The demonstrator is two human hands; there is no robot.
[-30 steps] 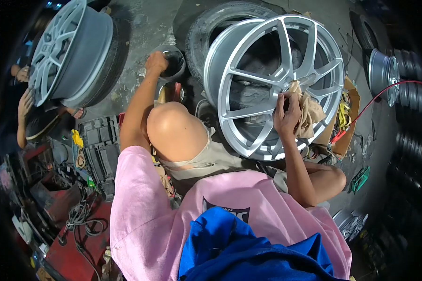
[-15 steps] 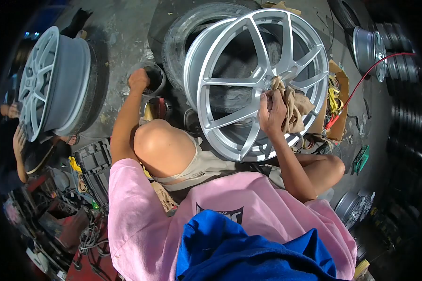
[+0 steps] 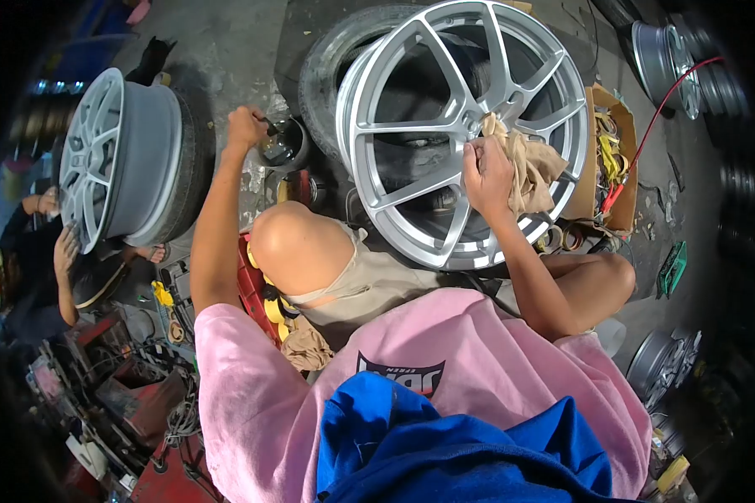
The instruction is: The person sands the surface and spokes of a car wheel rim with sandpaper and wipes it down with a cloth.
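Note:
My left hand (image 3: 247,127) is closed round a dark tool, whose end reaches over a round container (image 3: 298,151) with dark contents. The tool is too small to identify. My right hand (image 3: 488,178) grips a crumpled tan cloth (image 3: 532,172) at the hub of a silver wheel rim (image 3: 411,191). The rim leans over a tire (image 3: 315,92) in front of my knees. Just below the round container is a can with a red side (image 3: 310,189).
A person (image 3: 38,277) at the left has both hands at another silver rim (image 3: 143,159) on a tire. A cardboard box (image 3: 622,109) holds yellow straps. More rims (image 3: 664,369) stand at the right, with a red hose (image 3: 656,113). Tools and red cases (image 3: 155,478) fill the lower left.
My left hand has risen out of the round container, and the dark tool now shows in it. My right hand stays at the hub with the cloth. The view has shifted.

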